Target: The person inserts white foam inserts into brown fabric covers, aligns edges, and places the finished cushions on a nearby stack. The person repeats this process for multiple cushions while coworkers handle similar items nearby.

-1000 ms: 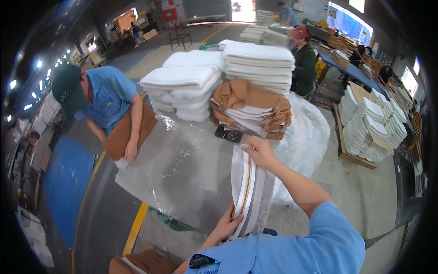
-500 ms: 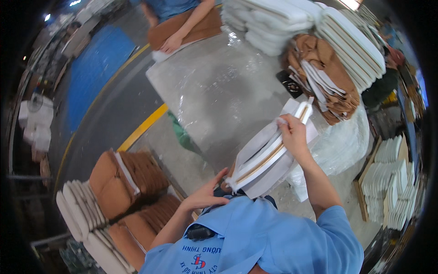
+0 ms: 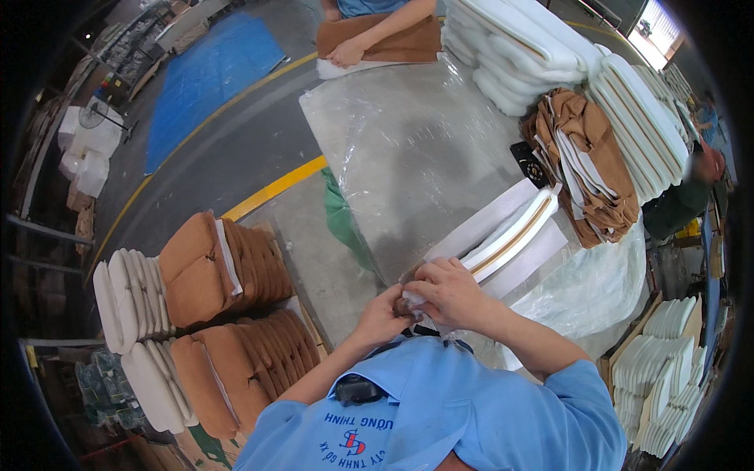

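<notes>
On the table's near edge lies a curved cushion pad (image 3: 518,235) in white padding with a brown strip along its edge. Pale fabric (image 3: 543,253), like a cover's inner side, spreads flat on both sides of it. My right hand (image 3: 449,297) bends over the pad's near end with fingers closed on the white padding. Close against it, my left hand (image 3: 382,318) pinches the same end, where a bit of brown and white material shows between the fingers. Exactly what each fingertip grips is partly hidden.
Clear plastic covers the grey table (image 3: 400,149). Brown covers (image 3: 585,157) lie heaped at right, beside stacked white pads (image 3: 636,118). Brown cushions (image 3: 212,267) stand in rows at left. Across the table, a co-worker's hand (image 3: 345,53) rests on a brown cushion (image 3: 400,39).
My right hand has moved from the pad's far end to its near end. My left hand has closed there beside it. The view has shifted, showing more at left.
</notes>
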A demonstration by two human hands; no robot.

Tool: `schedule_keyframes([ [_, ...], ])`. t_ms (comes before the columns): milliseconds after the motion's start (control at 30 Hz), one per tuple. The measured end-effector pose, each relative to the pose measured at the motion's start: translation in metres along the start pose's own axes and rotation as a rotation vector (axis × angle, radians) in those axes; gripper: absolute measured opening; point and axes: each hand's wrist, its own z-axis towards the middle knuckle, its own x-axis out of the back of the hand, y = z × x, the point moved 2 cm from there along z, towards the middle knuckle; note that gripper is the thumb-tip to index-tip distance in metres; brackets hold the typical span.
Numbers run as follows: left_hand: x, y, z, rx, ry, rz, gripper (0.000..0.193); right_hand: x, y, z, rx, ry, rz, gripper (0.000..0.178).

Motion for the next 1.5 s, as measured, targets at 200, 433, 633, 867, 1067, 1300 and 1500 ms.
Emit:
schedule_keyframes([
  [200,-0.002,-0.004,-0.002,-0.086,0.010,0.137,0.064,-0.016,0.018,-0.015,-0.061,0.194,0.459,0.016],
  [433,0.000,-0.013,0.003,-0.028,-0.034,-0.191,0.058,0.020,0.037,-0.014,-0.493,0.352,0.665,0.016],
  [633,0.001,-0.008,0.002,0.051,-0.070,-0.015,0.049,-0.004,0.006,0.001,-0.198,0.009,-0.075,0.018],
  [867,0.002,0.001,0.001,0.069,-0.066,-0.315,0.065,0.014,0.017,0.025,-0.460,0.303,0.880,0.019],
  [1067,0.008,-0.010,0.005,0.019,-0.107,-0.301,0.072,0.029,-0.008,0.035,-0.391,0.265,1.428,0.017],
  [1300,0.007,-0.020,0.011,-0.024,-0.126,-0.315,0.054,-0.006,0.003,0.032,-0.101,-0.075,0.053,0.022],
  [1500,0.017,-0.026,0.008,-0.291,-0.059,0.070,0.033,-0.033,-0.026,0.029,-0.076,-0.007,0.288,0.020],
])
